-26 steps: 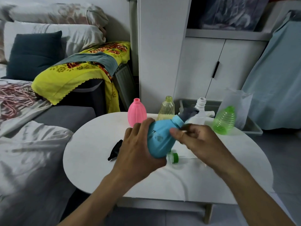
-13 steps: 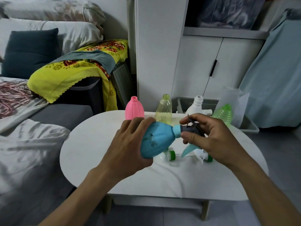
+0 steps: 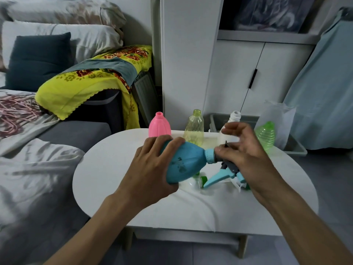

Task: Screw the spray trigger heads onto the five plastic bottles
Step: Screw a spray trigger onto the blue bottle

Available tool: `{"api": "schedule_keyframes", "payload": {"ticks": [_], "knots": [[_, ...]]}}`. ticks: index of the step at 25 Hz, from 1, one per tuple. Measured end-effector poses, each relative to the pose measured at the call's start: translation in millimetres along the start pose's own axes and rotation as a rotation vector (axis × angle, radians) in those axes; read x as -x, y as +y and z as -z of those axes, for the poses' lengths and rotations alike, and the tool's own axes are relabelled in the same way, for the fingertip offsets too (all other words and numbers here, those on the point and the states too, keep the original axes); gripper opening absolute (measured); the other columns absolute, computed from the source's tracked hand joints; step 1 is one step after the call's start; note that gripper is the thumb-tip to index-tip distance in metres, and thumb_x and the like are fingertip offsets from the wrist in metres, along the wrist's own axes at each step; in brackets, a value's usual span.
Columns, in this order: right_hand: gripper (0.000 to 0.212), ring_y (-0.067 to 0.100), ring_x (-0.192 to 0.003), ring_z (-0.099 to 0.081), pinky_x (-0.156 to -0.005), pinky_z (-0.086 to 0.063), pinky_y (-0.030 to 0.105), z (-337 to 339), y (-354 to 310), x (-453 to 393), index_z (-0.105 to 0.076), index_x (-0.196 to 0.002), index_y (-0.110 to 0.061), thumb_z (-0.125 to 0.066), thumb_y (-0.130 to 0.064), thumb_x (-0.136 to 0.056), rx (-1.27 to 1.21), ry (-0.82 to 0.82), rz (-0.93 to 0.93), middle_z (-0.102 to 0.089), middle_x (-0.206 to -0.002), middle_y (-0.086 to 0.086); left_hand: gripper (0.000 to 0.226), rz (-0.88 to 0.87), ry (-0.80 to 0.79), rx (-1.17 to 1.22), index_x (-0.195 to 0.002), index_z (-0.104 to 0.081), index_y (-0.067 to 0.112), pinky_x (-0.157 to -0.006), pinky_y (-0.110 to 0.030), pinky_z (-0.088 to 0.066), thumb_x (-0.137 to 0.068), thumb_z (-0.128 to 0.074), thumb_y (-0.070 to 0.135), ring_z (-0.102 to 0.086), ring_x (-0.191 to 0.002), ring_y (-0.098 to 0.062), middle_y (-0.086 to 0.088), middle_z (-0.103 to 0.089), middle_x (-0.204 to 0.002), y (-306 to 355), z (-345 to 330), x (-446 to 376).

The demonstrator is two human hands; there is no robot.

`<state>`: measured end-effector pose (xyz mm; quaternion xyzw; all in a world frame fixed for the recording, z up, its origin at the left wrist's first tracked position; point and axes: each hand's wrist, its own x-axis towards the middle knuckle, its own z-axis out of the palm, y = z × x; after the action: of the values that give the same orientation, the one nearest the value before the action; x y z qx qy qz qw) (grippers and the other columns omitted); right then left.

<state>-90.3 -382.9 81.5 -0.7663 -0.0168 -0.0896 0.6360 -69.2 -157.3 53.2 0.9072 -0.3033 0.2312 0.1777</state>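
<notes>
- The blue bottle [image 3: 185, 163] is held on its side above the white oval counter [image 3: 107, 176], neck pointing to the right.
- The left hand [image 3: 152, 169] is wrapped around the bottle's wide body, its grip clenched on it from the near side.
- A spray trigger head [image 3: 227, 167] with a dark grey body and a light blue lever is seated at the bottle's light blue neck collar; the lever hangs down and to the left.
- The right hand [image 3: 246, 155] is placed over the trigger head; the thumb and the nearest fingers are pressed against the dark part just beside the collar, while the other fingers are spread and lifted. How firmly the head is grasped cannot be told.
- Four bottles without heads are stood upright along the far edge of the counter: a pink bottle [image 3: 159, 125], a clear yellowish bottle [image 3: 193, 129], a white bottle [image 3: 234, 119] partly hidden behind the right hand, and a green ribbed bottle [image 3: 266, 134].
- Loose trigger heads with green collars [image 3: 203, 181] are seen lying on the counter beneath the held bottle, partly covered by it and by the right hand.
- A grey plastic bin [image 3: 294, 148] is seen behind the counter, on the right.
</notes>
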Motion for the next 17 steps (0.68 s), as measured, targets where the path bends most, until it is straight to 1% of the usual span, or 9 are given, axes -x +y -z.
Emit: {"api": "schedule_keyframes", "payload": {"ticks": [2,4,6,7,9,10,12,14,17], "knots": [[0.016,0.021,-0.080,-0.067,-0.062,-0.053,0.032,2,0,-3,-0.067,-0.095,-0.016,-0.054,-0.019,-0.086,-0.116,-0.001,0.116,-0.074,-0.095,-0.003,0.092,0.014,-0.001,0.065,-0.134,-0.039,0.026,-0.083,-0.039,-0.051,-0.052,-0.080,0.034,-0.045,-0.112,-0.021,0.003,-0.049,-0.127,-3,2,0],[0.036,0.027,-0.101,-0.068,-0.071,-0.054,0.032,14,1,-5,-0.073,-0.090,-0.005,-0.038,-0.007,-0.085,-0.206,-0.149,0.127,-0.074,-0.113,0.005,0.093,0.026,-0.008,0.130,-0.133,-0.038,0.030,-0.082,-0.033,-0.050,-0.050,-0.081,0.036,-0.045,-0.109,-0.016,0.009,-0.047,-0.126,-7,2,0],[0.049,0.020,-0.121,-0.061,-0.086,-0.054,0.028,29,0,-5,-0.075,-0.103,-0.004,-0.035,0.005,-0.075,-0.219,-0.353,0.102,-0.067,-0.130,0.005,0.095,0.033,-0.038,0.181,-0.133,-0.036,0.033,-0.082,-0.025,-0.047,-0.050,-0.083,0.039,-0.043,-0.107,-0.010,0.015,-0.045,-0.126,-10,2,2],[0.055,0.013,-0.128,-0.056,-0.094,-0.050,0.024,36,-1,-5,-0.073,-0.113,-0.008,-0.038,0.012,-0.076,-0.124,-0.447,0.126,-0.063,-0.136,0.000,0.095,0.034,-0.053,0.201,-0.133,-0.035,0.035,-0.081,-0.021,-0.045,-0.051,-0.083,0.041,-0.042,-0.106,-0.007,0.017,-0.044,-0.125,-11,2,3],[0.060,0.004,-0.133,-0.049,-0.099,-0.045,0.018,39,0,-5,-0.066,-0.126,-0.016,-0.052,0.023,-0.082,0.142,-0.532,0.203,-0.058,-0.142,-0.008,0.096,0.027,-0.075,0.215,-0.133,-0.033,0.036,-0.082,-0.016,-0.042,-0.051,-0.084,0.042,-0.041,-0.106,-0.005,0.017,-0.043,-0.125,-13,1,5],[0.057,0.004,-0.130,-0.051,-0.098,-0.046,0.019,37,2,-5,-0.065,-0.126,-0.018,-0.062,0.019,-0.082,0.232,-0.511,0.238,-0.060,-0.139,-0.009,0.097,0.017,-0.082,0.203,-0.133,-0.033,0.036,-0.082,-0.017,-0.042,-0.051,-0.084,0.042,-0.040,-0.106,-0.006,0.016,-0.044,-0.126,-13,1,6],[0.039,0.008,-0.112,-0.064,-0.090,-0.050,0.019,28,6,-3,-0.070,-0.117,-0.022,-0.074,-0.009,-0.081,0.302,-0.397,0.274,-0.072,-0.119,-0.010,0.097,-0.005,-0.082,0.162,-0.134,-0.035,0.032,-0.083,-0.023,-0.046,-0.051,-0.085,0.040,-0.041,-0.108,-0.008,0.012,-0.046,-0.128,-12,2,6],[0.028,0.012,-0.092,-0.070,-0.080,-0.053,0.021,20,5,0,-0.074,-0.104,-0.030,-0.073,-0.033,-0.076,0.300,-0.294,0.256,-0.077,-0.098,-0.010,0.095,-0.014,-0.061,0.117,-0.134,-0.036,0.029,-0.084,-0.031,-0.051,-0.052,-0.084,0.038,-0.043,-0.110,-0.014,0.007,-0.048,-0.129,-10,4,6],[0.028,0.010,-0.080,-0.073,-0.070,-0.053,0.016,14,5,1,-0.075,-0.089,-0.026,-0.072,-0.049,-0.074,0.199,-0.202,0.145,-0.079,-0.082,-0.007,0.093,-0.015,0.019,0.008,-0.134,-0.039,0.023,-0.085,-0.045,-0.052,-0.053,-0.084,0.034,-0.047,-0.115,-0.026,-0.004,-0.051,-0.130,-5,5,6]]}}
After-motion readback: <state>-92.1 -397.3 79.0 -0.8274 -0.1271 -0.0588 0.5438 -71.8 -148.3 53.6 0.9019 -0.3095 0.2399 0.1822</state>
